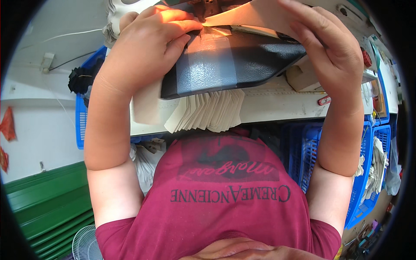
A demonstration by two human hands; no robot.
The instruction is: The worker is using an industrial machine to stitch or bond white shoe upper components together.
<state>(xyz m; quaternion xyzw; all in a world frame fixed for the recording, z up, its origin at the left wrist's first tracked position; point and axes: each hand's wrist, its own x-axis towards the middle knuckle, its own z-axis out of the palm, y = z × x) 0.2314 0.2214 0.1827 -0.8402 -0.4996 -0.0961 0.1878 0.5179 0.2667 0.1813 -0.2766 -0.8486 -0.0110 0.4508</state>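
At the top of the view a lit metal machine part [210,6] stands over a curved, beige flat piece [260,17]. My left hand [151,41] lies left of that part, its fingers stretched out and their tips touching the piece's left end. My right hand [329,41] grips the right end of the beige piece between thumb and fingers. Below the piece is a black textured pad [255,60] with clear tape across it. A fanned stack of beige pieces [208,110] hangs at the table's near edge. Another beige strip [146,104] shows beneath my left wrist.
A red tool [324,100] lies on the white table [273,102] near my right forearm. Blue baskets [366,173] with pale pieces stand at the right, and another blue basket [80,117] is at the left. A green slatted surface [52,203] and wire fan guard [86,242] are lower left.
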